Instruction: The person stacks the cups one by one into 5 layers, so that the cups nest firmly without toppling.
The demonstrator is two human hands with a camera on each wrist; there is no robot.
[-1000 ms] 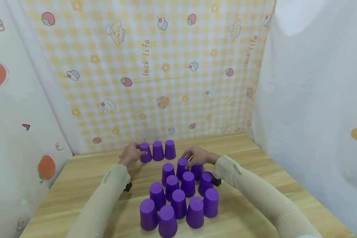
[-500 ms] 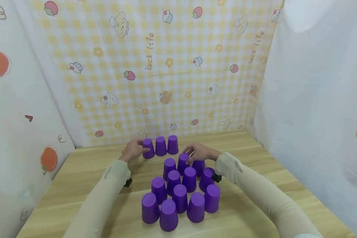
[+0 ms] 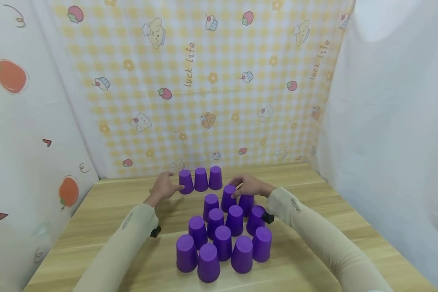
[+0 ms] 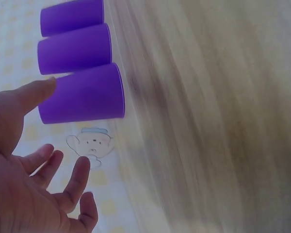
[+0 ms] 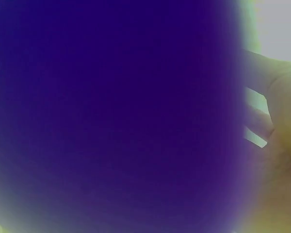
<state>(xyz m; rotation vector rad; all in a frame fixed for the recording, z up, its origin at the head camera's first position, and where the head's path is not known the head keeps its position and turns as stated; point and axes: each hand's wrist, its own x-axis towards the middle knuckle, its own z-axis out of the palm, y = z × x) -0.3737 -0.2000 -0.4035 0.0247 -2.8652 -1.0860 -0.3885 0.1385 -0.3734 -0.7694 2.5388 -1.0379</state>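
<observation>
Three upside-down purple cups stand in a short row at the back of the table. My left hand [image 3: 163,187] is just left of the leftmost one [image 3: 185,182], fingers spread. In the left wrist view its thumb [image 4: 41,92] overlaps the side of that cup [image 4: 85,97], while the other fingers are apart from it. My right hand [image 3: 249,185] curls its fingers and thumb round another purple cup [image 3: 228,198] at the back of the nearer group. A blurred purple cup [image 5: 116,107] fills most of the right wrist view, hiding the fingertips.
Several more upside-down purple cups, including a front one [image 3: 209,263], stand close together in staggered rows before the right hand. The wooden table [image 3: 106,215] ends at a checked cloth [image 3: 219,101] behind, with white cloth [image 3: 383,134] on the right.
My left hand has let go of the leftmost back cup, its fingers opening away to the left. The right hand stays at its cup. The head view has shifted slightly.
</observation>
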